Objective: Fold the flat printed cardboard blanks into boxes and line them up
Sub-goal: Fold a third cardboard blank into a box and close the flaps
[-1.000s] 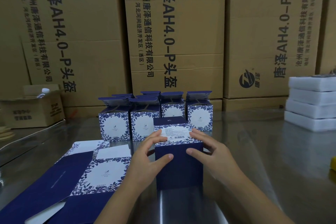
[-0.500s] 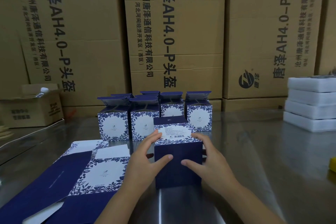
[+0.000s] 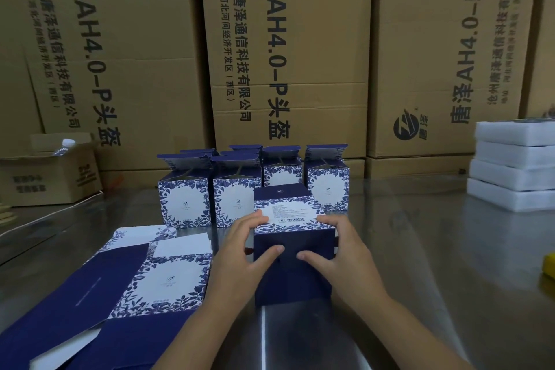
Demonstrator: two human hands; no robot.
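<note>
Dark blue box (image 3: 294,279) is seen at centre frame, just below the middle, standing on the metal table (image 3: 420,249). Its top face with floral border and barcode label (image 3: 288,215) is turned up; the plain blue side faces the camera.

Left hand (image 3: 243,252) is clamped on the box's left upper edge: fingers curled over the top by the label, thumb pressed on the near face. Right hand (image 3: 342,252) is placed the same way on the right upper edge, fingers over the top, thumb on the near face. Thumb tips are close together, not touching.

Folded boxes (image 3: 183,201) are lined up just behind, centre of frame, upright, top flaps raised, white floral fronts facing the camera; at least two rows are visible, exact count cannot be told.

Flat blanks (image 3: 168,276) are spread at lower left, overlapping, printed side up, beside the left forearm.

White foam slabs (image 3: 516,168) are stacked at right edge. A yellow object (image 3: 549,264) is cut off at the right edge lower down.

Large brown cartons (image 3: 285,48) fill the upper frame. A small open carton (image 3: 51,180) sits at left edge.
</note>
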